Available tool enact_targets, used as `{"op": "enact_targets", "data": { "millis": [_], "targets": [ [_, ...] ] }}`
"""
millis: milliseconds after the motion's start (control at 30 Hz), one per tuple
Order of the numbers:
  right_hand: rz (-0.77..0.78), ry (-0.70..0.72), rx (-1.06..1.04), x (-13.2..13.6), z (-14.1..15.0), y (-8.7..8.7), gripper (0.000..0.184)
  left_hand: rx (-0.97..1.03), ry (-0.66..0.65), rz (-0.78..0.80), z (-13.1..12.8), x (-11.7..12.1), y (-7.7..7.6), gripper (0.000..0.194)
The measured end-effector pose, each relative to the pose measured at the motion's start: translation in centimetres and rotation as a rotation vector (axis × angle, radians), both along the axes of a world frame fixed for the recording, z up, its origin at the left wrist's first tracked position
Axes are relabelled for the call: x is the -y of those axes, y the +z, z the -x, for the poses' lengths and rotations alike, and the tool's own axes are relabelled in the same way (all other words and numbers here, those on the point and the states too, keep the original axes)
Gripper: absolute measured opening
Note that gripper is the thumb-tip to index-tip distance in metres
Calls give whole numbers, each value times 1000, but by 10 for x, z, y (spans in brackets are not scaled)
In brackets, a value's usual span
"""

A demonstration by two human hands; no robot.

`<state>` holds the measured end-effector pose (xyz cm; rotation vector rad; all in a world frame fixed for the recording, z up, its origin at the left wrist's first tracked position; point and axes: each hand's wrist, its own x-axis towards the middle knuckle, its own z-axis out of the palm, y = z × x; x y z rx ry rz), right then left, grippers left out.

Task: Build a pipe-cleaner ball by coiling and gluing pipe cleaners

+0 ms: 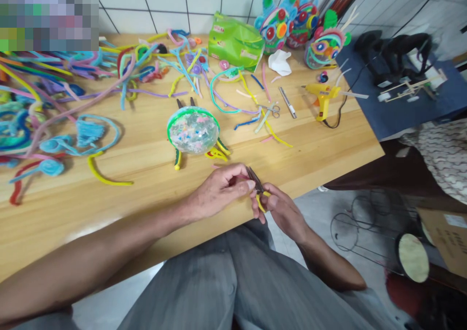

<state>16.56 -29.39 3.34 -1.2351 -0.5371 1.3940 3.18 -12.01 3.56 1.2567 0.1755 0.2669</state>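
Observation:
Near the table's front edge, my right hand (286, 211) is closed around the yellow handles of a pair of pliers (257, 180), whose dark jaws point up and away. My left hand (226, 186) is pinched at the jaws, its thumb touching them. A thin pinkish-red piece (242, 177) shows between its fingers; the rest of it is hidden. Just beyond stands a clear rounded form (194, 130) with a green fuzzy rim, colourful bits inside and yellow-green legs. A yellow looped pipe cleaner piece (218, 153) lies against its near side.
Pipe cleaners (73, 75) in many colours crowd the left of the table. A green packet (236, 43) stands at the back beside decorated masks (275, 28). To the right lie small scissors (273, 109), a cutter knife (288, 102) and a yellow glue gun (322, 99) with its cord.

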Motion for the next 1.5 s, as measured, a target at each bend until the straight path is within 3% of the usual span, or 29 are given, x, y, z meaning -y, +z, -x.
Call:
{"op": "enact_targets", "data": {
  "millis": [400, 500, 700, 900, 1333, 1500],
  "targets": [
    [31, 112, 0, -3, -10, 2, 43, -111, -2, -96, 1, -1, -3, 27],
    [29, 108, 55, -4, -10, 3, 48, -131, 17, -123, 1, -1, -4, 29],
    [24, 85, 135, -8, -6, 4, 52, -88, -28, -32, 0, -1, -3, 30],
    [59, 87, 217, -9, -4, 5, 50, -149, 36, -207, 1, -4, -3, 30],
    [-17, 95, 495, -9, -4, 7, 45, -137, 26, -192, 3, -2, -5, 29],
    [-19, 81, 427, -6, -1, 7, 44, -104, 58, -182, 2, 3, -8, 24]
  ]
}}
